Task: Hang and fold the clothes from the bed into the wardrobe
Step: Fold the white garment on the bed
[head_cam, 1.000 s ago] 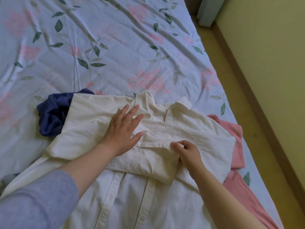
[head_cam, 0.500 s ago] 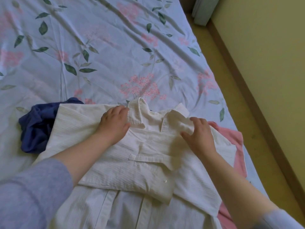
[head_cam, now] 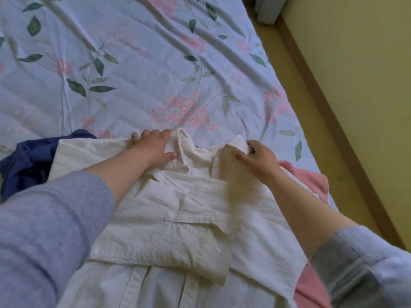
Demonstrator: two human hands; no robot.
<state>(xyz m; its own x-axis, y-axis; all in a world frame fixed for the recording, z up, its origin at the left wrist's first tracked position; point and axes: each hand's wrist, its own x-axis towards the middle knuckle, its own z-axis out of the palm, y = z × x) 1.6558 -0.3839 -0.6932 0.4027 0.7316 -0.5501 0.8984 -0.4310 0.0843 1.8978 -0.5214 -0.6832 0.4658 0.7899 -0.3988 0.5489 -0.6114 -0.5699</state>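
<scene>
**So, white shirt fold: stuck at the collar bit**

Okay, from my end of the head feed, the white shirt [head_cam: 178,230] lay flat on the bed sheet [head_cam: 155,63], filling the frame from centre down to 6 o'clock. Both sleeves were already crossed over the chest.

The left hand [head_cam: 153,150] sat at the shirt's 11 o'clock, fingers curled over the shoulder edge and thumb pressed onto the near flap of the collar [head_cam: 195,156]. The right hand [head_cam: 258,161] was at 1 o'clock, pinching the other collar flap between thumb and fingertips.

A navy garment [head_cam: 26,156] was bunched at 9 o'clock, touching the shirt's shoulder, maybe tucked slightly under it. A pink garment [head_cam: 309,181] poked out from under the shirt around 4 o'clock.

My read was that this was the fold step, about halfway, with the top being squared up. The next move looked like letting go of the collar, reaching down to the hem at 6 o'clock (out of frame) and bringing it up toward 12 without the sleeves sliding apart. I couldn't see the wardrobe anywhere, so stowing was a way off.
</scene>
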